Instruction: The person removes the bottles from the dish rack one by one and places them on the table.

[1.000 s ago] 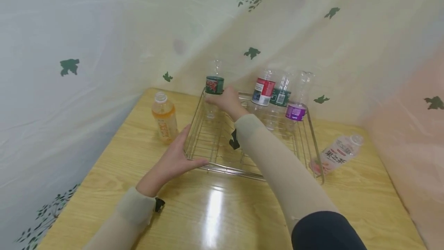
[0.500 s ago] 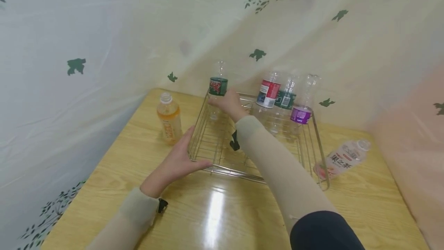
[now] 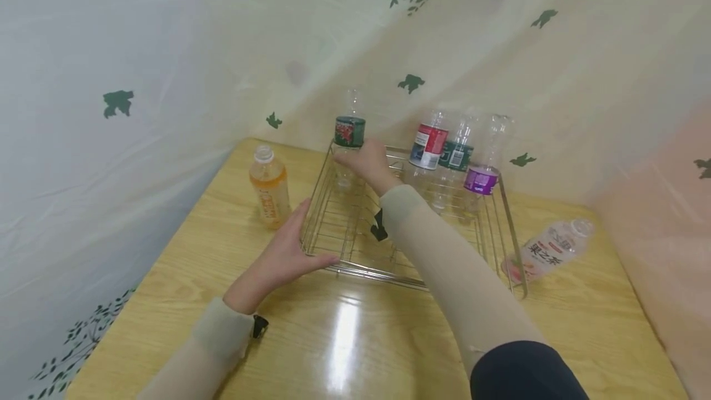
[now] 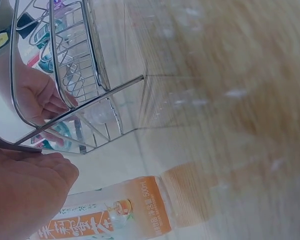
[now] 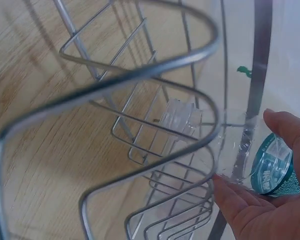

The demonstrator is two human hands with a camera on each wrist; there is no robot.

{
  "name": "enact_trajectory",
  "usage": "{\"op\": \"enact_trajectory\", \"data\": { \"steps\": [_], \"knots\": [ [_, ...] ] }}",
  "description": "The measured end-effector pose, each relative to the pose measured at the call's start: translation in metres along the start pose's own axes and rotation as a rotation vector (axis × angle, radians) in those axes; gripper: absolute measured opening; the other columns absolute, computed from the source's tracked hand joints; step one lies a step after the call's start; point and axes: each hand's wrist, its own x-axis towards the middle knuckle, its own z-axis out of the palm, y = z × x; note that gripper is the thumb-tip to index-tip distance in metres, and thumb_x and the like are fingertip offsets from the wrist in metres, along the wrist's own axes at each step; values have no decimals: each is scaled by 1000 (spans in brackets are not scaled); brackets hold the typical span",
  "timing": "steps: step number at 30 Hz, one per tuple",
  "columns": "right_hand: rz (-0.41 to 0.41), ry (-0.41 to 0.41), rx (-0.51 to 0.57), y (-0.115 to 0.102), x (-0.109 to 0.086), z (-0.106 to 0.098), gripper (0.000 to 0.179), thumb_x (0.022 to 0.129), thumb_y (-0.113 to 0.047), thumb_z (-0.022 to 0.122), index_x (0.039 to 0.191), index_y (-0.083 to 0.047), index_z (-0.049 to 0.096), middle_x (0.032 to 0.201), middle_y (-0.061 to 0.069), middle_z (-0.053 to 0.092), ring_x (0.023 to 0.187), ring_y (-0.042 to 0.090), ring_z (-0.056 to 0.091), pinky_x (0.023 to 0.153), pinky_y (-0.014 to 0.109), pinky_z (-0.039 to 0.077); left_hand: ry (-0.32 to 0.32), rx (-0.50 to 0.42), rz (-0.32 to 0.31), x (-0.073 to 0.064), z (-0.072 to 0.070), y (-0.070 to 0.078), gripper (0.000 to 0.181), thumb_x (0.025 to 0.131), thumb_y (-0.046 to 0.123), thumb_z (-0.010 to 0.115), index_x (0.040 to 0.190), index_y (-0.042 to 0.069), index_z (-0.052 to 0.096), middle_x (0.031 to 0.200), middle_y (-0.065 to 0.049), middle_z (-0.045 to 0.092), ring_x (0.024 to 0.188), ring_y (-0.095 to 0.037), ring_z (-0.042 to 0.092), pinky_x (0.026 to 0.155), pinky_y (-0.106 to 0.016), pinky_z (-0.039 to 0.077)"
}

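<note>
An upside-down clear plastic bottle with a green label [image 3: 349,133] stands neck down at the back left corner of the wire rack [image 3: 383,276]. My right hand [image 3: 363,162] grips it just below the label. In the right wrist view, thumb and fingers lie on either side of the bottle [image 5: 235,145], its neck among the wires. My left hand [image 3: 286,258] rests at the rack's front left corner, fingers straight along the left side and thumb stretched along the front edge. The left wrist view shows that hand [image 4: 30,195] close to the rack's corner, part of it out of frame.
Inside the rack at the back right, clear bottles with red [image 3: 429,147], green [image 3: 457,156] and purple [image 3: 481,180] labels stand inverted. An orange-labelled bottle [image 3: 270,190] is upright left of the rack. A pink-labelled bottle [image 3: 547,252] leans at its right. A printed curtain [image 3: 222,48] hangs behind the table.
The head view has shifted a little, so everything sits slightly further right than a second ago. Both hands keep their places, the right still holding the green-labelled bottle.
</note>
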Motion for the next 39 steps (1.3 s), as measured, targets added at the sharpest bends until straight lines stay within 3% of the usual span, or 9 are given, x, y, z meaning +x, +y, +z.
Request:
{"op": "enact_trajectory", "data": {
  "steps": [8,13,25,34,39],
  "knots": [
    [-79,15,-16,-5,-10,-4,43,84,-36,84,110,-5,68,98,5,70,84,20,67,78,37,58,-16,36,-29,-2,-1,3,131,71,58,88,164,9,10,166,-14,16,149,-35,20,118,-55,24],
    [-119,7,-14,-8,-16,-12,42,84,-38,83,108,-6,68,93,5,70,80,21,66,73,37,58,-13,43,-29,-2,-1,2,129,73,54,89,164,9,9,167,-15,14,150,-35,19,118,-55,23],
    [-139,-11,-26,-13,-40,-36,62,83,-46,83,123,-3,62,99,6,66,83,23,64,67,38,59,-29,42,-29,-1,-1,2,132,71,64,86,164,10,9,167,-13,13,150,-35,18,118,-55,24],
    [-169,-6,-15,-17,-60,-53,62,83,-44,83,125,-5,59,111,11,63,90,25,63,70,39,59,-28,33,-24,0,-1,5,128,74,49,90,164,8,9,167,-15,13,150,-36,18,118,-56,22],
    [-196,-4,-31,-17,-74,-62,66,82,-45,82,128,-4,58,124,13,61,111,29,59,90,44,55,-32,51,-21,-1,-2,6,130,73,52,90,163,6,9,166,-17,13,150,-38,18,118,-56,22]
  ]
}}
